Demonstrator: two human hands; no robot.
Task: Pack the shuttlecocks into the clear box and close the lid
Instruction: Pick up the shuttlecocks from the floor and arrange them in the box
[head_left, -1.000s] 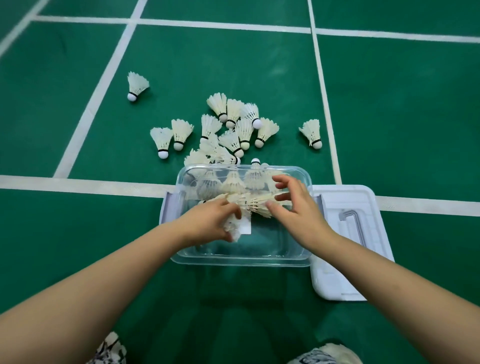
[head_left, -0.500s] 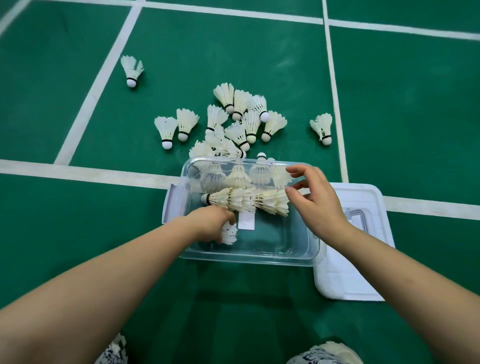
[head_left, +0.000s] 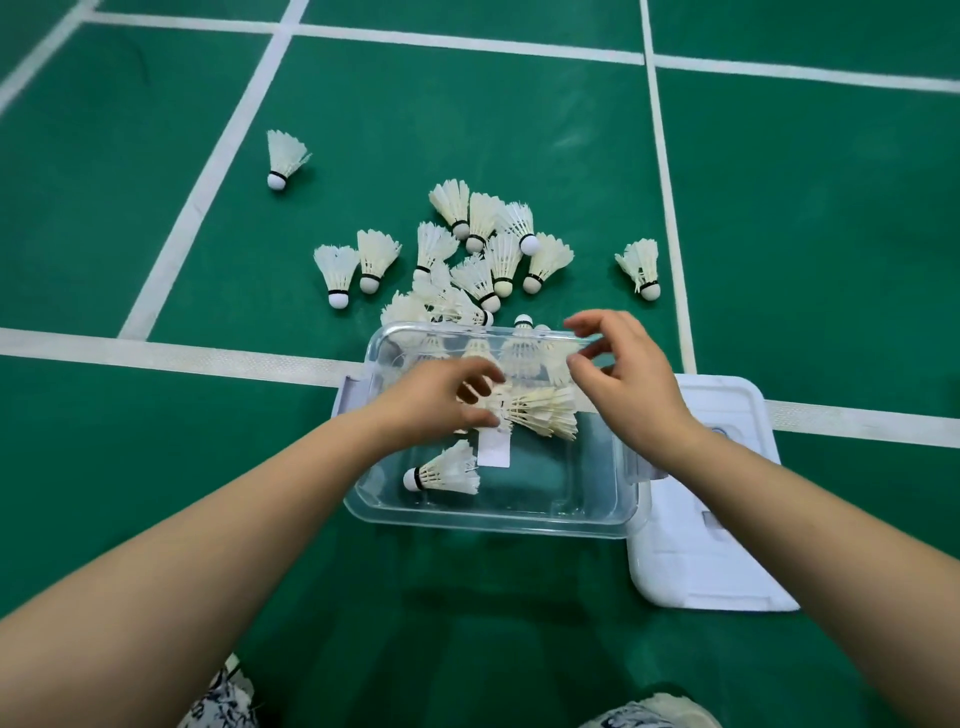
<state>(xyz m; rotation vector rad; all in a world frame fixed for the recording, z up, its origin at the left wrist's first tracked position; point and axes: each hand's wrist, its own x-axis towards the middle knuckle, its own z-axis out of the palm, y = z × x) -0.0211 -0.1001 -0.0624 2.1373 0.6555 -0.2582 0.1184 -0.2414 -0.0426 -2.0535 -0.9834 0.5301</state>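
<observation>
Shuttlecocks pushed one into another form a nested row, and the left hand grips it at the cork end, with the thumb below and the fingers curled over the top. The row lies crosswise over the middle of the clear box; whether it rests on the bottom cannot be told. The right hand hovers just beside the feathered end of the row with its fingers loosely bent and spread, holding nothing. Nearer the person than the left hand, a single shuttlecock lies on its side on the box bottom, cork to the left, just beside a small white label. More feathers show through the far wall of the box, but it is unclear whether they stand inside or just behind it. The box sits on the green court floor, its far end across a white line. The white lid lies flat on the floor against the right side of the box, so the box is open. Beyond the far wall a loose heap of shuttlecocks lies on the floor, with a pair side by side to its left. A lone shuttlecock lies well apart further left, and another stray one lies to the right of the heap.
</observation>
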